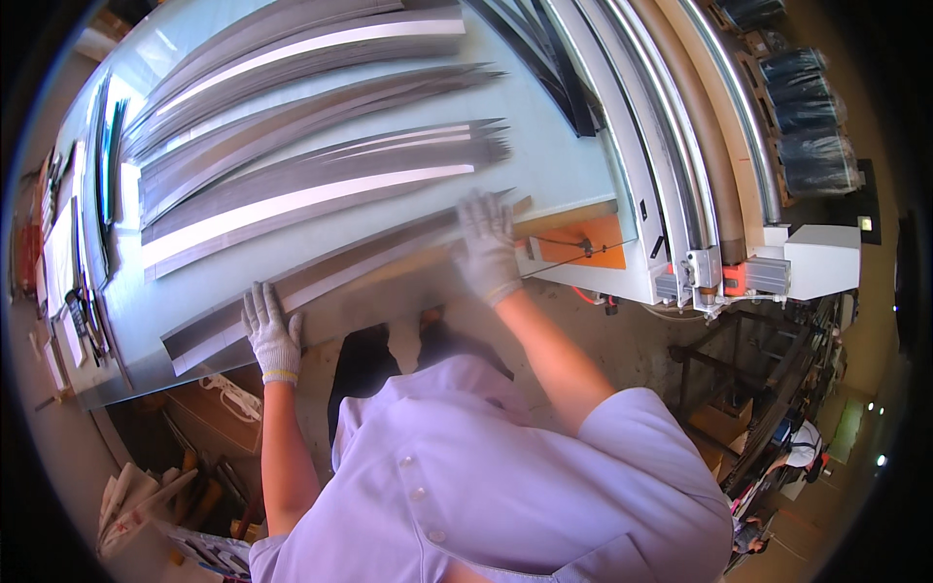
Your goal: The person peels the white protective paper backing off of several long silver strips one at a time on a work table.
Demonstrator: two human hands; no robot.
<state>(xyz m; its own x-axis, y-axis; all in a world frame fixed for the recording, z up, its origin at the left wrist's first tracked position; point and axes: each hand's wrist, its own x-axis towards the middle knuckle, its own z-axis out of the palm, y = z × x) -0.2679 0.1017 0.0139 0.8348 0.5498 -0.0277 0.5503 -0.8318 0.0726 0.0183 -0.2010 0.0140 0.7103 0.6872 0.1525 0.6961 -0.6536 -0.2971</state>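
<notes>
A long stack of thin grey and brown strips (326, 270) lies slantwise along the near edge of the glass-like table. My left hand (272, 335), in a pale knitted glove, rests on the stack's near side toward its left end, fingers stretched out. At the right end is my right hand (486, 243), gloved too, blurred by motion, its fingers extended over the strips. Whether it touches them I cannot tell. Beyond lie a fanned stack of grey strips with a white band (311, 206), and more grey strip stacks (321, 121) behind that.
On the right stands a machine with long metal rollers (671, 126) and an orange panel (583, 243) at its corner. Black bars (554, 78) lie near the rollers. Tools (83, 316) and papers line the table's left side. Dark wrapped rolls (812, 117) sit at far right.
</notes>
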